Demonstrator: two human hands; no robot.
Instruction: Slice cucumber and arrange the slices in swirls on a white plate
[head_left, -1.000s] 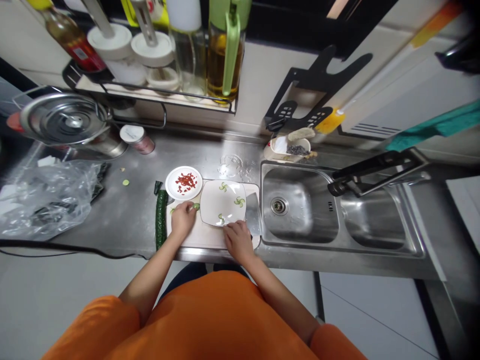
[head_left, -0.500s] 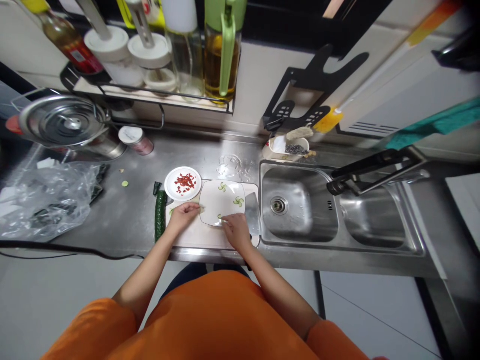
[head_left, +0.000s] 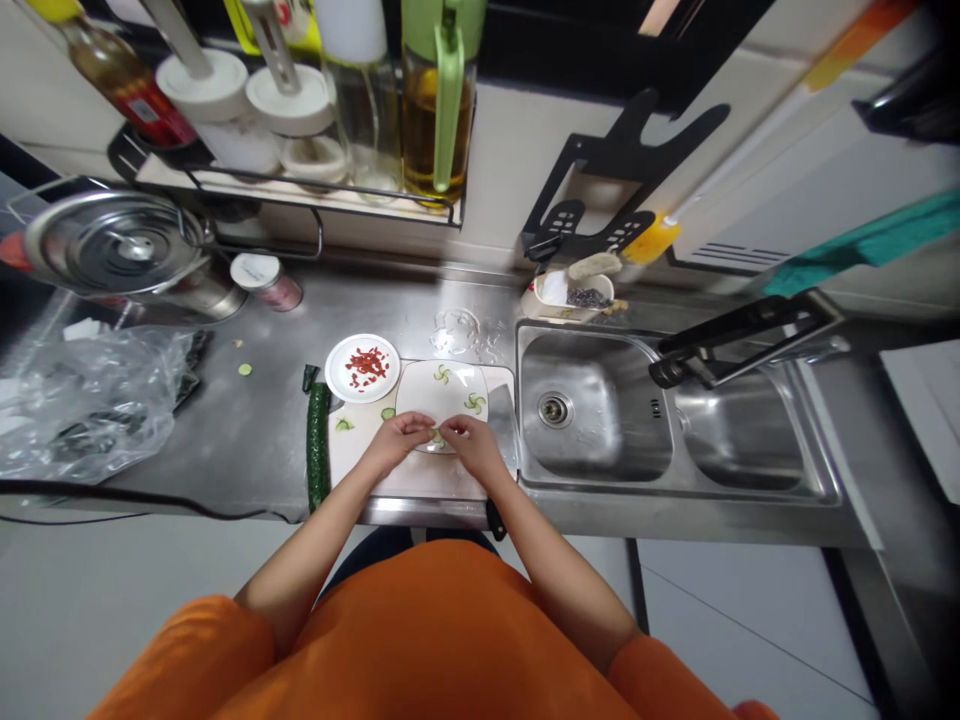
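Observation:
My left hand (head_left: 402, 440) and my right hand (head_left: 471, 442) meet over the near edge of a white squarish plate (head_left: 415, 392), fingertips pinched close together. Pale green cucumber slice shows at my left fingertips; what my right fingers pinch is too small to make out. Thin green slices form small pinwheels (head_left: 475, 403) on the plate, one partly behind my fingers. The plate rests on a pale cutting board (head_left: 346, 470). Cut cucumber bits (head_left: 344, 425) and a round slice (head_left: 388, 413) lie left of it. A whole-looking dark cucumber (head_left: 318, 445) lies along the board's left side.
A round white plate (head_left: 337, 388) with chopped red pieces stands behind my left hand. A knife (head_left: 496, 520) has its handle past the counter's front edge. The double sink (head_left: 596, 400) is at right, plastic bags (head_left: 112, 400) and a lidded pot (head_left: 135, 245) at left.
My left hand has moved right from the plate's left edge to meet my right hand, uncovering the round slice. My right hand stays near the plate's front edge.

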